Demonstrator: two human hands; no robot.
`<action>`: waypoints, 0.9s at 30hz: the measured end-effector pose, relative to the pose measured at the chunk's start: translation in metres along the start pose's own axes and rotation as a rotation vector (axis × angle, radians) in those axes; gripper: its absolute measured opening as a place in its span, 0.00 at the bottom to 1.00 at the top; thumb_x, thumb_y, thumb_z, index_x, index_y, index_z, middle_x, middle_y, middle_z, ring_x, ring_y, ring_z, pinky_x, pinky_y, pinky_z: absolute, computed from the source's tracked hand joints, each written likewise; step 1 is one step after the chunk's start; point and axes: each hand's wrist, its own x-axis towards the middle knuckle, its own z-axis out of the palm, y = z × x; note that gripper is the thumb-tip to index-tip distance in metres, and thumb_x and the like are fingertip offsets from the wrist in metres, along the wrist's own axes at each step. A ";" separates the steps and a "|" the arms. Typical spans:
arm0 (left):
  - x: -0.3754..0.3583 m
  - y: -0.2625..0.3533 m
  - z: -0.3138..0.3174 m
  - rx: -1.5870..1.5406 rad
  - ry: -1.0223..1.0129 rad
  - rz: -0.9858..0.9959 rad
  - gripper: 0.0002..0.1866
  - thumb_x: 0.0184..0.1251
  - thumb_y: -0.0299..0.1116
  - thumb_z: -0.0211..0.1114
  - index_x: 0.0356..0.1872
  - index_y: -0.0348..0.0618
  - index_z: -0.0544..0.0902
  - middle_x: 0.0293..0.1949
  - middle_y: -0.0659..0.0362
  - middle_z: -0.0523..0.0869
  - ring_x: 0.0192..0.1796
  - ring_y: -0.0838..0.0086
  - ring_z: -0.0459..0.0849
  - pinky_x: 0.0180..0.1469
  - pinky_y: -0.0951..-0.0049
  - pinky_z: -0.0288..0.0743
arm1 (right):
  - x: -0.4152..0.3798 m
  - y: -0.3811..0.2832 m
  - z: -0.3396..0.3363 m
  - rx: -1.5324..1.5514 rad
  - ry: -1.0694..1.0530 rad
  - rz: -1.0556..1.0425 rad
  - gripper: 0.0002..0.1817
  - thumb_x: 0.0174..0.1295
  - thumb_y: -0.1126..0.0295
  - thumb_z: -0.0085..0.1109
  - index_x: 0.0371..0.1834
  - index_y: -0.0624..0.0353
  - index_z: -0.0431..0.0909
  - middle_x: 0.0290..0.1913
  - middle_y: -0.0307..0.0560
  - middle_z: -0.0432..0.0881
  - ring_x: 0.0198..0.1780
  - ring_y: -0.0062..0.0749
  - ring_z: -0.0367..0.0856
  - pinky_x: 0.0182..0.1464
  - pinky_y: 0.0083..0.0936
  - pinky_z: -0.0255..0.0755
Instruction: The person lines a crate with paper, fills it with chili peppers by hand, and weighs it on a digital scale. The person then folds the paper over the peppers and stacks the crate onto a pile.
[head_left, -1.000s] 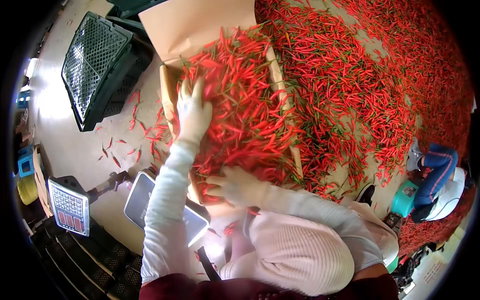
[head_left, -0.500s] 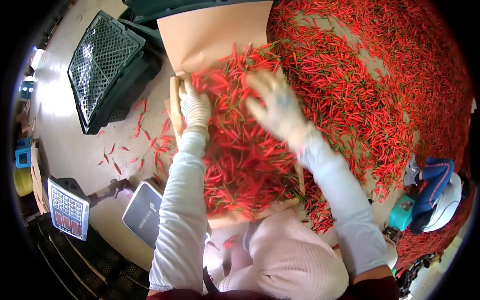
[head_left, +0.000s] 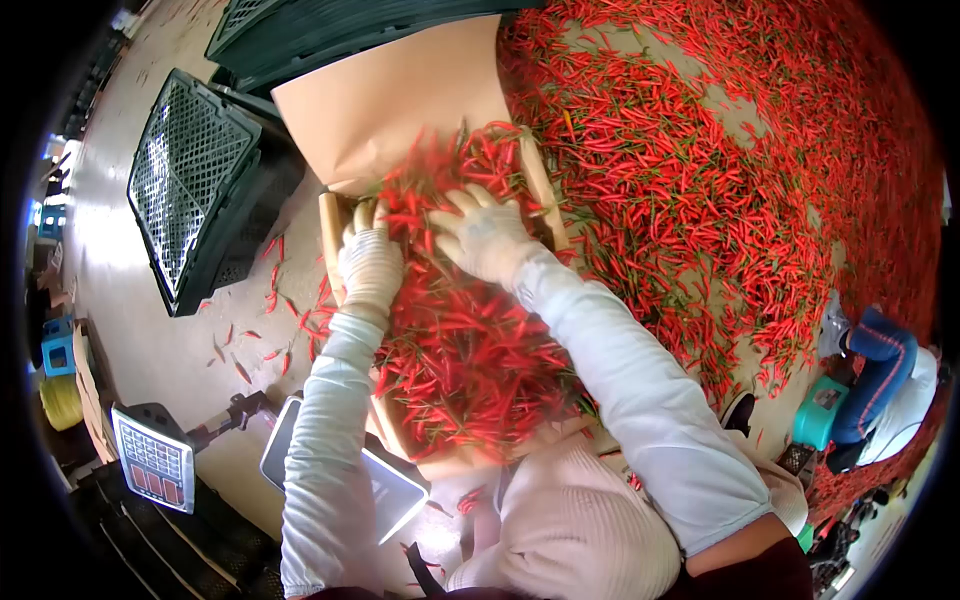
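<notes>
Red chillies (head_left: 470, 355) with green stems fill a crate lined with brown paper (head_left: 400, 100), whose far flap stands up. My left hand (head_left: 370, 262), in a pale knit glove, lies on the chillies along the crate's left paper-covered edge (head_left: 330, 240), fingers stretched forward. In the middle of the heap my right hand (head_left: 485, 235), gloved too, presses down with its fingers spread. Neither hand grips anything that I can see. The chillies beyond my fingertips are blurred.
A large spread of chillies (head_left: 660, 180) covers the floor to the right, where a person (head_left: 890, 385) sits by a teal stool (head_left: 820, 412). Dark green crates (head_left: 195, 190) stand on the left. Nearer me is a scale with a keypad display (head_left: 155, 458) and platform (head_left: 390, 490).
My right hand has come left and down onto the chillies, nearer my left hand. The view has shifted, and more of the crate's right paper edge shows.
</notes>
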 end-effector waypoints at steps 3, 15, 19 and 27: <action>0.018 0.002 0.002 0.040 -0.034 -0.080 0.31 0.56 0.34 0.64 0.64 0.48 0.70 0.68 0.45 0.64 0.63 0.49 0.70 0.61 0.55 0.70 | -0.017 0.003 -0.007 -0.009 0.020 -0.056 0.27 0.65 0.45 0.48 0.68 0.34 0.68 0.74 0.46 0.60 0.74 0.45 0.57 0.62 0.61 0.64; 0.024 0.033 0.027 -0.036 0.150 0.224 0.30 0.67 0.45 0.54 0.70 0.49 0.65 0.70 0.54 0.66 0.71 0.59 0.64 0.67 0.47 0.58 | -0.022 0.021 -0.014 0.014 0.163 0.080 0.31 0.62 0.41 0.45 0.60 0.48 0.75 0.64 0.57 0.69 0.65 0.49 0.68 0.62 0.62 0.59; 0.032 0.016 0.040 0.156 0.182 0.293 0.27 0.71 0.43 0.51 0.70 0.51 0.65 0.72 0.57 0.65 0.72 0.60 0.62 0.68 0.49 0.58 | -0.080 0.032 -0.016 0.224 0.816 -0.179 0.21 0.58 0.52 0.57 0.49 0.53 0.81 0.51 0.51 0.80 0.53 0.41 0.77 0.56 0.48 0.68; -0.028 0.158 -0.073 -0.585 0.353 0.640 0.22 0.57 0.21 0.57 0.56 0.41 0.78 0.58 0.48 0.77 0.56 0.54 0.77 0.59 0.58 0.71 | -0.375 0.170 0.087 0.447 0.782 1.171 0.20 0.63 0.64 0.55 0.54 0.66 0.74 0.54 0.62 0.75 0.55 0.53 0.71 0.58 0.42 0.69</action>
